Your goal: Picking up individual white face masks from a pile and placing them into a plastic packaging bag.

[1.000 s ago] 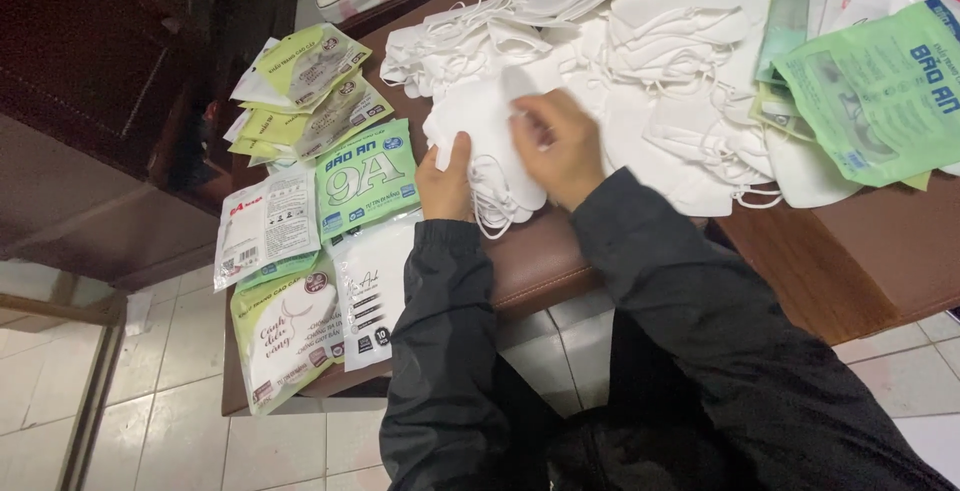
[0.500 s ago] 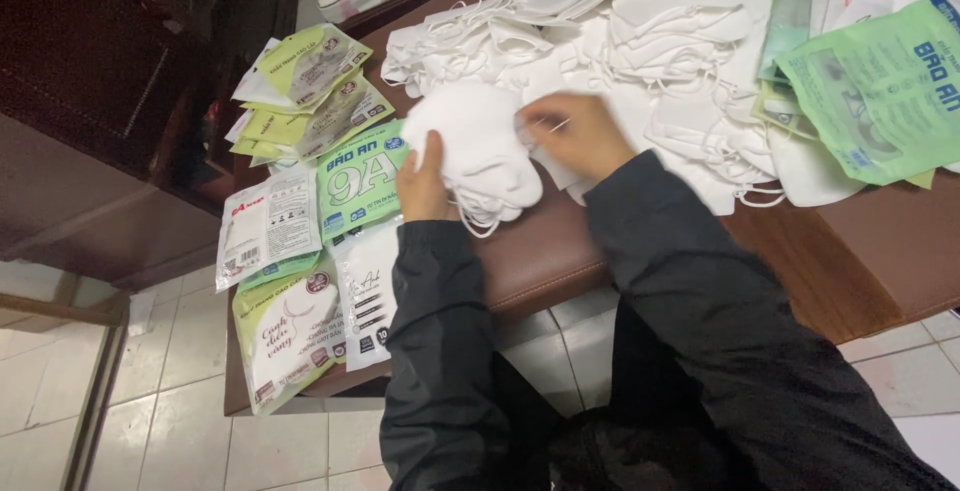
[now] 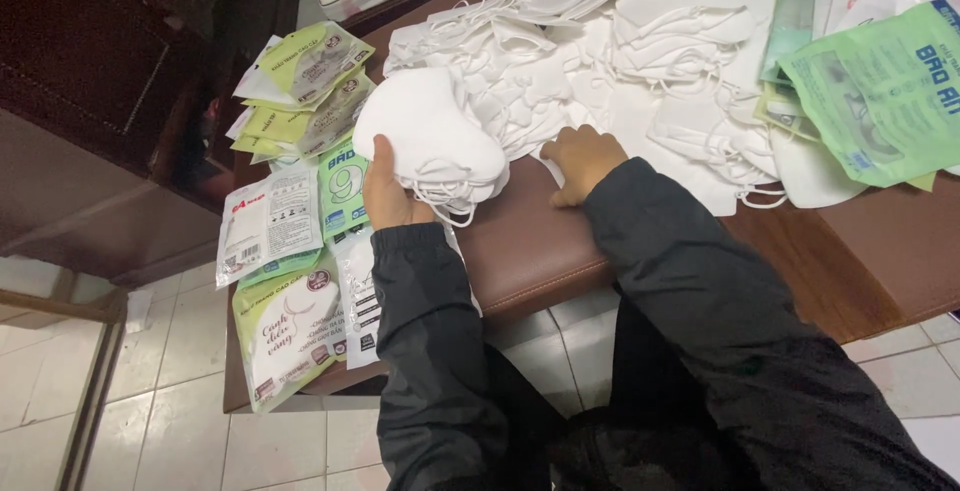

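- A fan of yellow-green flat packets [image 3: 305, 86] lies at the brown table's [image 3: 530, 251] far left corner.
- A white packet with red corner [image 3: 268, 223] and a green-and-white packet [image 3: 343, 189] lie nearer, on its left part.
- A large green pouch [image 3: 885, 91] lies at its right end.

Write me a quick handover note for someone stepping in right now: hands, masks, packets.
Left hand: grip shut on a stack of white masks, held above the brown table.
Right hand: resting at the edge of the loose mask pile; grip unclear.
Done: one stack gathered.
Left: the large loose pile. Printed packets lie at the left, green packets at the right.
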